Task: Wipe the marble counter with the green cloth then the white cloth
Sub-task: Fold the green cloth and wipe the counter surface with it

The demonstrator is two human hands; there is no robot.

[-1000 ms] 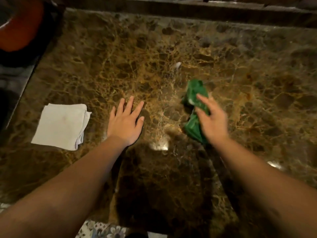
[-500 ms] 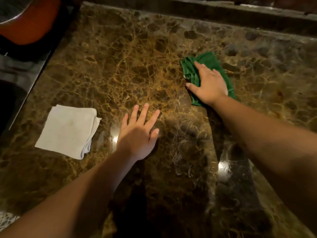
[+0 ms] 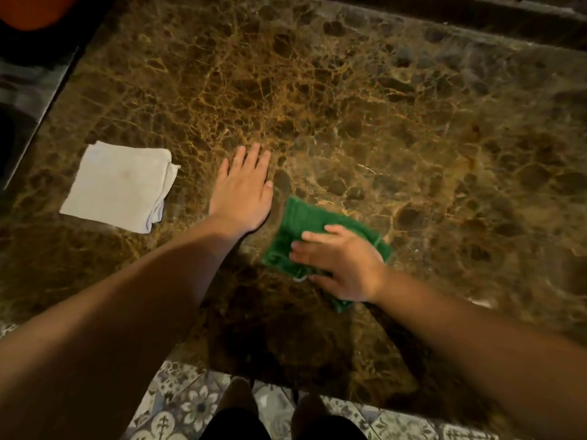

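So the surface (image 3: 349, 106) here is a glossy brown marble slab, dark blotches with gold veins running all over it, shiny enough to catch the light. No bowls or bins on it, just two cloths.

The green cloth (image 3: 305, 217) is the landmark: a fuzzy terry-looking rag, rumpled and partly folded, lying flat on the marble near the front edge. The right hand (image 3: 343, 265) is pressed down on top of it, palm flat and fingers spread, pinning the cloth rather than balling it up.

Just left of the green cloth, the left hand (image 3: 243, 192) lies flat on bare marble, fingers together and straight, holding nothing. It's close to the cloth's edge, can't tell if it touches.

Further left of the green cloth, past that hand, sits the white cloth (image 3: 117, 182), folded into a neat soft square with layered edges showing on its right side.

Below the green cloth, past the surface's edge, there's patterned floral floor tile (image 3: 187, 404).
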